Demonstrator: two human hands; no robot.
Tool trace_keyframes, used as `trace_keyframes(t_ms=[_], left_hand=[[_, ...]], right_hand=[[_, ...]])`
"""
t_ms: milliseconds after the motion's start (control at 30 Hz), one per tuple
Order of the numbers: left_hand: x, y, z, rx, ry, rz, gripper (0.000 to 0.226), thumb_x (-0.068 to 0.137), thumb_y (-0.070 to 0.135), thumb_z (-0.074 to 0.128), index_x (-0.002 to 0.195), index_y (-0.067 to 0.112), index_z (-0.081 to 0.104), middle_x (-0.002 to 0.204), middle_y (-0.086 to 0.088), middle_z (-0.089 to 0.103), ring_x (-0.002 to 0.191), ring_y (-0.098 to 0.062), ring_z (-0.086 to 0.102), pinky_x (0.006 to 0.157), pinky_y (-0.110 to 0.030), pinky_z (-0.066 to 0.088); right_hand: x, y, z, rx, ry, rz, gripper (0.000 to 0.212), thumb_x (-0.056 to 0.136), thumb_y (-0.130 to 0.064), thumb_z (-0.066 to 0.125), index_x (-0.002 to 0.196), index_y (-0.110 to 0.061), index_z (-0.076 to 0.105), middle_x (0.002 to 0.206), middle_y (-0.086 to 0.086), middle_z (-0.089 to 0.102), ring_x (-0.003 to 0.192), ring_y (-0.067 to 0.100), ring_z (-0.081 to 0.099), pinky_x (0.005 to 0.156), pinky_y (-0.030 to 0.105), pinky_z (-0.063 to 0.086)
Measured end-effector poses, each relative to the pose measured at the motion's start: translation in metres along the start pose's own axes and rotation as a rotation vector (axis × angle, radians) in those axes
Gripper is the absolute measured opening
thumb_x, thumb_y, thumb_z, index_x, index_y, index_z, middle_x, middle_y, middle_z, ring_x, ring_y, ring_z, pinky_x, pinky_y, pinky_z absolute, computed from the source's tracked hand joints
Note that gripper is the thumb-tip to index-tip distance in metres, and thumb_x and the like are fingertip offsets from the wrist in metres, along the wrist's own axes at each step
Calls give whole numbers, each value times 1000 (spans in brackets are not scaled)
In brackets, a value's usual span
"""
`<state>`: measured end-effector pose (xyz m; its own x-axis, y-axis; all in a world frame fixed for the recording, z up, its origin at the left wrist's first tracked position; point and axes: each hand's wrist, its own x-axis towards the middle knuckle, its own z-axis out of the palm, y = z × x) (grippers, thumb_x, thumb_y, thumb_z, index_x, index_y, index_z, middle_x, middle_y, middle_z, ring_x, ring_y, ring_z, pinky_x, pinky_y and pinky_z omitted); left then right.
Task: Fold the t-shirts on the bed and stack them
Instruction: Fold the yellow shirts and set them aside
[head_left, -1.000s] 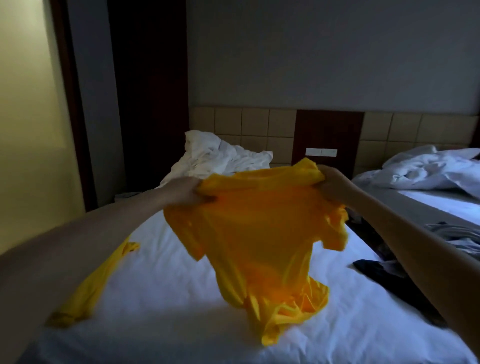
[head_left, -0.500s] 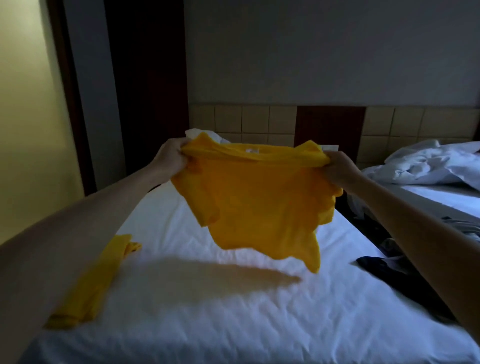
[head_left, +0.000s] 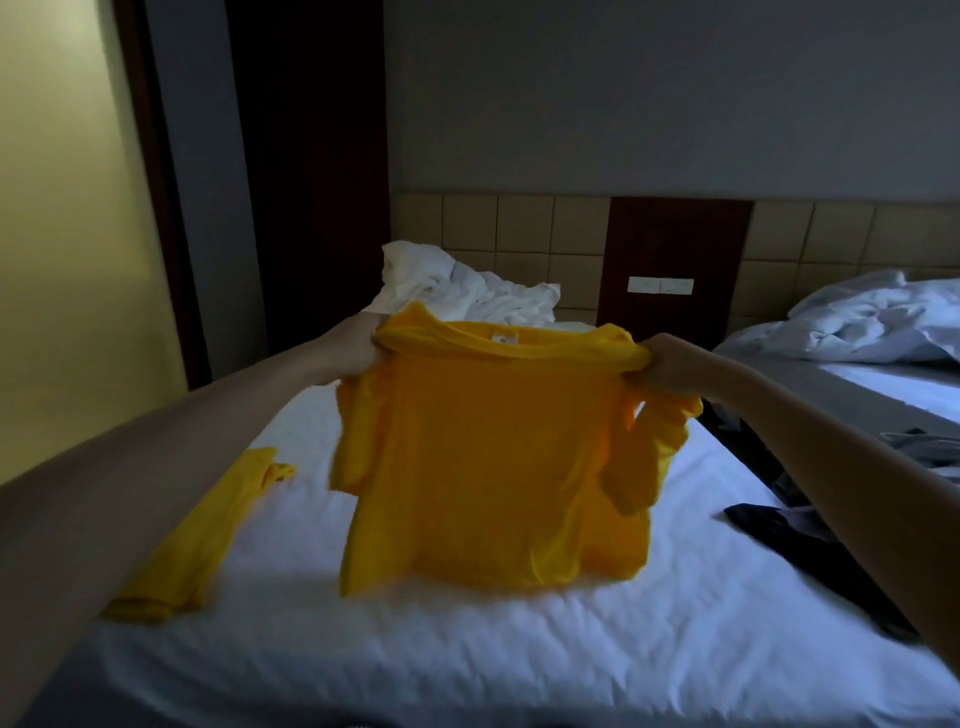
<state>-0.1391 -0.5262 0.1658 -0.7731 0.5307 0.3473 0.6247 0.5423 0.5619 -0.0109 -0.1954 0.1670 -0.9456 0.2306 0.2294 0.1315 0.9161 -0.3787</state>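
1. While you hold the shirt (head_left: 493, 467) up at the centre of the frame, your left hand (head_left: 358, 348) is clamped on its left shoulder, fingers curled into the cloth.
2. Your right hand (head_left: 670, 364) grips the right shoulder the same way, so the collar edge runs stretched between your two fists.
3. You have the shirt hanging open and flat towards you, with a small neck label showing at the top and both sleeves drooping at the sides.
4. Its hem hangs low over the bed (head_left: 519, 654); it is blurred, so you cannot tell whether it touches the sheet.
5. The bed's wrinkled white sheet fills the lower half of the frame.
6. At the lower left, a second shirt (head_left: 192, 535), also yellow, lies on the sheet as a long narrow strip beside your left forearm.
7. Above the held shirt, crumpled white bedding (head_left: 467, 291) sits at the head of the bed against the tiled headboard (head_left: 524, 228).
8. At the middle right, a dark garment (head_left: 769, 525) lies on the bed's edge, partly behind your right forearm.
9. In the upper right stands another bed (head_left: 893, 387) with a rumpled duvet (head_left: 872, 322).
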Motion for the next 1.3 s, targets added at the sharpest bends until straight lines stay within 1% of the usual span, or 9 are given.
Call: trace_keyframes(t_ms=[133, 267, 333, 467, 567, 733, 933, 1133, 1300], left_hand=[[-6, -7, 3, 55, -164, 37, 15, 87, 20, 65, 76, 26, 56, 80, 3, 58, 79, -14, 57, 78, -35, 49], [-13, -14, 18, 599, -430, -51, 37, 76, 49, 72, 103, 25, 61, 95, 5, 59, 92, -18, 59, 82, -31, 49], [-15, -21, 34, 801, -411, -47, 33, 80, 49, 69, 98, 22, 63, 89, 1, 60, 86, -21, 59, 73, -33, 49], [-17, -33, 49, 582, -346, -81, 34, 89, 11, 57, 58, 15, 45, 62, -4, 45, 59, -18, 43, 59, -34, 39], [-21, -46, 45, 207, -315, -129, 28, 87, -5, 49, 63, 10, 52, 67, -10, 52, 62, -21, 50, 60, -31, 43], [-26, -49, 38, 96, -480, -128, 11, 89, 20, 65, 82, 11, 67, 80, -6, 67, 71, -20, 64, 66, -29, 53], [-26, -63, 58, 342, -653, -153, 18, 79, 29, 75, 79, 14, 66, 77, -1, 65, 66, -14, 62, 60, -21, 50], [8, -94, 84, 409, -516, -159, 20, 83, 23, 70, 71, 15, 58, 67, 0, 53, 60, -14, 50, 52, -22, 37], [81, -110, 76, 507, -105, -141, 26, 82, 25, 66, 63, 21, 49, 75, -6, 57, 72, -24, 54, 63, -32, 44]], right_hand=[[-1, 1, 4, 9, -118, -10, 19, 92, -16, 57, 109, -10, 62, 105, 11, 64, 87, 19, 59, 72, 26, 48], [-9, 0, 15, -143, -308, 20, 45, 81, -34, 70, 121, -17, 58, 119, 6, 62, 103, 24, 59, 94, 33, 46], [-13, -5, 30, -346, -383, -1, 56, 78, -37, 73, 127, -16, 54, 122, 5, 60, 107, 23, 58, 93, 30, 44], [-12, 4, 55, -426, -255, -59, 35, 87, -26, 64, 115, -5, 61, 116, 13, 61, 95, 22, 57, 88, 29, 43], [-12, 14, 60, -200, -210, -32, 23, 87, -12, 60, 106, -2, 66, 108, 16, 66, 84, 18, 56, 82, 30, 44], [-14, 14, 57, -81, -363, 27, 28, 84, -20, 67, 111, -9, 66, 109, 9, 66, 91, 20, 59, 85, 31, 48], [-21, 10, 81, -178, -515, -31, 46, 78, -20, 74, 121, -15, 59, 116, 5, 62, 107, 24, 58, 91, 30, 44], [26, 27, 122, -127, -234, -22, 35, 80, -14, 70, 114, -8, 62, 114, 15, 63, 104, 28, 59, 80, 31, 42], [102, 28, 125, -262, 141, -43, 31, 86, -13, 54, 117, -16, 58, 114, 13, 62, 103, 34, 58, 71, 36, 43]])
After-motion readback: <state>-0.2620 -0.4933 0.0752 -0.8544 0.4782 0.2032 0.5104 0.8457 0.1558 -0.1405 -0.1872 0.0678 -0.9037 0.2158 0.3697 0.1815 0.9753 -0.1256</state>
